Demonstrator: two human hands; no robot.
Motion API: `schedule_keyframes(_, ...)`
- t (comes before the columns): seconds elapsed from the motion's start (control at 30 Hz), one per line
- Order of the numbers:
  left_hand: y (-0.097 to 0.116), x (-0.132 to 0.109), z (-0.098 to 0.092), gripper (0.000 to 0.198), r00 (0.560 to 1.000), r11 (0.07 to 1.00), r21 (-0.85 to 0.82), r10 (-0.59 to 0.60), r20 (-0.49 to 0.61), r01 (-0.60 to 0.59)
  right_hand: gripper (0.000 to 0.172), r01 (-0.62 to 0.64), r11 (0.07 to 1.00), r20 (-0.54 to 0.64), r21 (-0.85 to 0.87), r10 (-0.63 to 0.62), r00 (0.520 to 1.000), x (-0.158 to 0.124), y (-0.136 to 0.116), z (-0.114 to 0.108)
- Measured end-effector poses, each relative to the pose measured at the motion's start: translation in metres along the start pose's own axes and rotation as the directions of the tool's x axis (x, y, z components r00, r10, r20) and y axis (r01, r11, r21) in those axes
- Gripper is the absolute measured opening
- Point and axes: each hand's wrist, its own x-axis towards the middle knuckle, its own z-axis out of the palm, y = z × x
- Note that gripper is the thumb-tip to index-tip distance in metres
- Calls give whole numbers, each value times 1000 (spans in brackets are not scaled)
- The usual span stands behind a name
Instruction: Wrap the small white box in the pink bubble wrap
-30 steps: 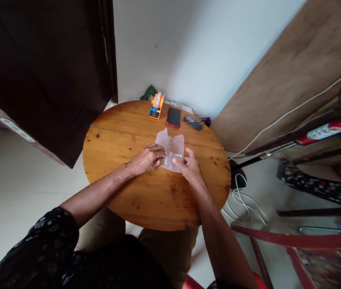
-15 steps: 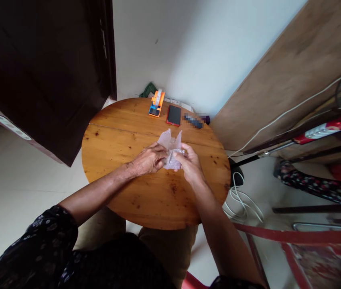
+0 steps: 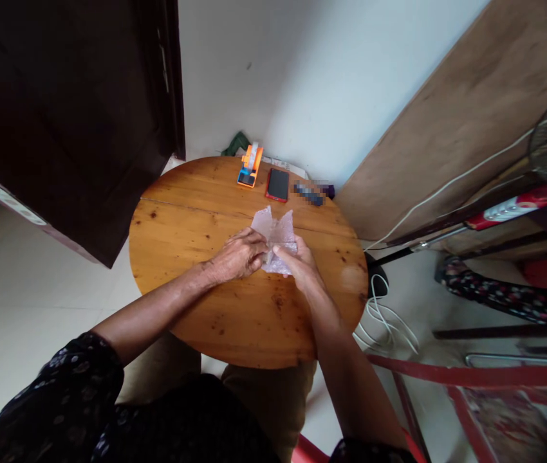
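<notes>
A crumpled, see-through sheet of bubble wrap [image 3: 282,226] is held between both hands over the middle of the round wooden table [image 3: 235,321]. My left hand [image 3: 244,254] is closed on its left edge, fingers curled inward. On the other side my right hand [image 3: 300,260] grips it, the thumb pressed on top and the fingers beneath. Two pointed flaps of the wrap stand up at the far side. Whether anything lies inside the folds cannot be made out.
Along the table's far edge are an orange tape dispenser [image 3: 250,165], a phone in a red case [image 3: 277,185] and a blurred dark item [image 3: 309,193]. A white cable [image 3: 384,321] lies coiled on the floor at right, near a red chair [image 3: 447,373]. Another person's patterned leg [image 3: 490,289] shows beyond.
My right thumb has shifted left and inward over the bubble wrap. The wrap's right flap looks wider and more spread. My left hand has hardly moved.
</notes>
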Motion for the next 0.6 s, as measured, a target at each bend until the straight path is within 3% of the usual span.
schedule_keyframes(0.13,0,0,1,29,1000,1000,0,-5,-5,5,43,85,995,-5,55,-85,996,10,9,8)
schedule_keyframes(0.3,1,1,1,28,1000,1000,7,-18,2,18,44,103,995,-35,8,-103,994,13,10,8)
schedule_keyframes(0.6,1,1,2,29,1000,998,-58,8,-21,-9,76,69,974,6,218,-72,997,4,-16,17)
